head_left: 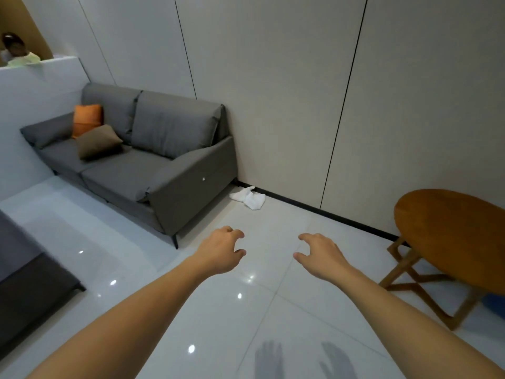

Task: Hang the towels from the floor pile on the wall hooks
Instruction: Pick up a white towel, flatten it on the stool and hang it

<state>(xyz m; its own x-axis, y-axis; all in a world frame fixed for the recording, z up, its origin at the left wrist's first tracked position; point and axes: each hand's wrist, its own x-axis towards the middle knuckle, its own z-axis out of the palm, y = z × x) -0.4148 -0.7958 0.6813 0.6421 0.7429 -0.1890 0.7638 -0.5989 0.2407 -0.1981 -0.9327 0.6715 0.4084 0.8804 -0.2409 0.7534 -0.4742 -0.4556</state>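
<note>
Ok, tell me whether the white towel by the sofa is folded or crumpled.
Crumpled. The white towel lies in a loose, uneven heap on the floor against the wall's dark baseboard, with no flat folded edges.

Both bare forearms reached forward from the lower corners, converging toward 12 o'clock. Left hand (221,250) was held palm down, fingers loosely curled, holding nothing. Right hand (319,254) sat level with it at its 3 o'clock, thumb pointing inward toward 9 o'clock, fingers likewise loosely curled, holding nothing.
</note>
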